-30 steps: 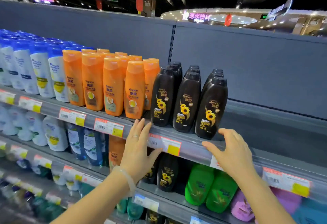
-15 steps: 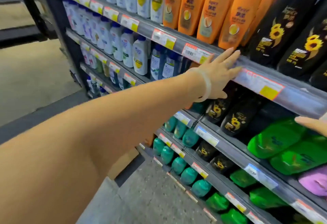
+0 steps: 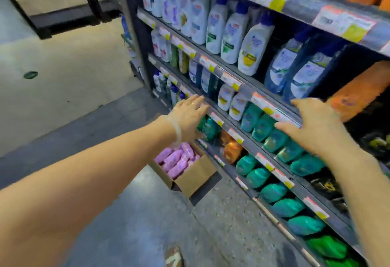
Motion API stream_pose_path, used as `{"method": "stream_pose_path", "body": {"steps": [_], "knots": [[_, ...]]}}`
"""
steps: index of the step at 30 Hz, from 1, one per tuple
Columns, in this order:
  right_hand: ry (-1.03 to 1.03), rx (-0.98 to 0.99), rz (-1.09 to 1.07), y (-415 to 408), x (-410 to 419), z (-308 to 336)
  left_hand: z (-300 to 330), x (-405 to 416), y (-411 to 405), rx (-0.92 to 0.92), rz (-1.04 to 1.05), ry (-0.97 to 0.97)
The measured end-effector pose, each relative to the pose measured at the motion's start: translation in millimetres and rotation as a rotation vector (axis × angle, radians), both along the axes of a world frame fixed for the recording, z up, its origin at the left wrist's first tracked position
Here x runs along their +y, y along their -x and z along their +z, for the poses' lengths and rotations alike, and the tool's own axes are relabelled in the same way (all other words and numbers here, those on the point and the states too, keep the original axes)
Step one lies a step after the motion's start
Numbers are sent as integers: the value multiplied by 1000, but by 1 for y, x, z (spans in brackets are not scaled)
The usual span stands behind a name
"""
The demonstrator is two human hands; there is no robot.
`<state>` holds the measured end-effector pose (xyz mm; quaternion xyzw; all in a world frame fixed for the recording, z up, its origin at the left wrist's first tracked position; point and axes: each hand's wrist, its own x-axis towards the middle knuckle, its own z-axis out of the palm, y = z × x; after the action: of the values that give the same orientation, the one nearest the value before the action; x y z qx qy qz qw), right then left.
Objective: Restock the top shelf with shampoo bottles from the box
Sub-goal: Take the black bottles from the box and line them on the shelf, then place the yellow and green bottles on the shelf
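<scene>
You see a matt brown cardboard box (image 3: pixel 195 175) holding glossy pink plastic bottles (image 3: pixel 176 160); the shelf's grey metal rail (image 3: pixel 249 140) looks smooth; the concrete floor (image 3: pixel 135 220) gleams, speckled.

Open cardboard box (image 3: pixel 191 177) on the floor beside the shelving — pink shampoo bottles (image 3: pixel 176 160) packed inside.

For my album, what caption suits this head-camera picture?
Both empty hands, left and right, reach down toward a floor box of pink bottles.
</scene>
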<state>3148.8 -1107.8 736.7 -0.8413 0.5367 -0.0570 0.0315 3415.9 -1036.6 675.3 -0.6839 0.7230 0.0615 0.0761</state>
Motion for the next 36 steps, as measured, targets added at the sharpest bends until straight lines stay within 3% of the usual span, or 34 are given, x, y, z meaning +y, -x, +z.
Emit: {"method": "stream_pose_path", "body": {"steps": [4, 8, 18, 28, 36], "knots": [[-234, 34, 182, -127, 10, -51, -38, 21, -72, -6, 146, -66], [-304, 60, 295, -218, -5, -92, -62, 15, -120, 66, 287, -108], [-453, 166, 380, -364, -104, -159, -109, -45, -266, 62, 472, -239], [-644, 193, 166, -458, -173, -253, -201, -134, -389, 107, 395, -470], [-855, 124, -121, -492, -175, -416, -349, -194, -436, 155, 278, -601]]}}
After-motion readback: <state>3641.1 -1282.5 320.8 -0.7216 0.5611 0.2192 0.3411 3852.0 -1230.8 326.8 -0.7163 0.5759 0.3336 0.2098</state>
